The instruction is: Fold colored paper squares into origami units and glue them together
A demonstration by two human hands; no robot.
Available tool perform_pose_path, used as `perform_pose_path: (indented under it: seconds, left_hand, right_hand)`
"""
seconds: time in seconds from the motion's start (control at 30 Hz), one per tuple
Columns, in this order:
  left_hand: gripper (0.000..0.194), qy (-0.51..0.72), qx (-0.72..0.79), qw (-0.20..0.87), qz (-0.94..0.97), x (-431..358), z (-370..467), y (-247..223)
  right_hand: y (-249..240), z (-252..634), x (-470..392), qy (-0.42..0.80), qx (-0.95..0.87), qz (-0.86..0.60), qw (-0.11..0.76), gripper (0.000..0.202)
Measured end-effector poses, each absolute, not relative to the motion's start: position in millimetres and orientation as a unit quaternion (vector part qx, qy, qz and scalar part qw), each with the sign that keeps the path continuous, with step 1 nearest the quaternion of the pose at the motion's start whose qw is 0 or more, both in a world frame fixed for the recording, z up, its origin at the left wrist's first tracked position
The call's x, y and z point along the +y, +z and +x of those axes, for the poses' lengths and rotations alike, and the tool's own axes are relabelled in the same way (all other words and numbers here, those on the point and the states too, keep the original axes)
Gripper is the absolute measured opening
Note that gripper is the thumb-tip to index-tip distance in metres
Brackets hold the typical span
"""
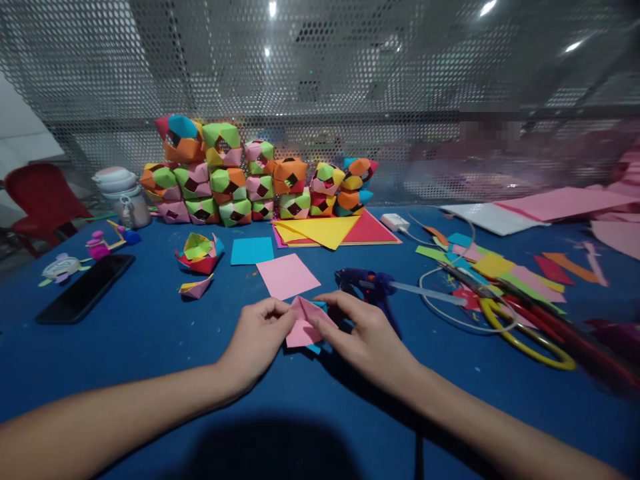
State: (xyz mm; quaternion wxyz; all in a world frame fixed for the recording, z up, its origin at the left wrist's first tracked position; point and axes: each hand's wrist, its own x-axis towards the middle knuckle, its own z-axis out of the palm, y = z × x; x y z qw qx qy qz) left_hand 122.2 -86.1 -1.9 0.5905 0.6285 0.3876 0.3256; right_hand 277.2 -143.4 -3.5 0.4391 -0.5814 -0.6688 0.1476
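Note:
Between my two hands is a partly folded piece of pink paper (303,333), with bits of blue paper showing at its right and lower edges. My left hand (263,333) pinches its left side between thumb and fingers. On the right side, my right hand (367,333) grips it with the thumb in front and fingers behind. Just beyond lies a flat pink paper square (289,276), and a blue paper square (253,251) is behind it to the left. A dark blue glue gun (370,283) with a clear glue stick rests right behind my right hand.
Several folded paper balls (230,183) stand stacked along the mesh screen (300,67). A paper piece (200,253) and a phone (87,290) lie left. Yellow-handled scissors (530,340), a white cable (425,293) and paper scraps (495,267) are on the right. A jar (123,197) stands back left.

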Motion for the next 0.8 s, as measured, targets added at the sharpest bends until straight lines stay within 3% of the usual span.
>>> perform_pose_path:
  seconds: [0.17,0.8]
  left_hand:
    - [0.01,0.311,0.39,0.614,0.612,-88.9,122.6,-0.2]
    - [0.024,0.239,0.373,0.585,0.679,-83.9,124.8,1.9]
  right_hand:
    - [-2.0,278.0,-141.9,0.181,-0.645,-0.596,0.443,0.016]
    - [2.4,283.5,-144.7,0.077,-0.773,-0.497,0.386,0.024]
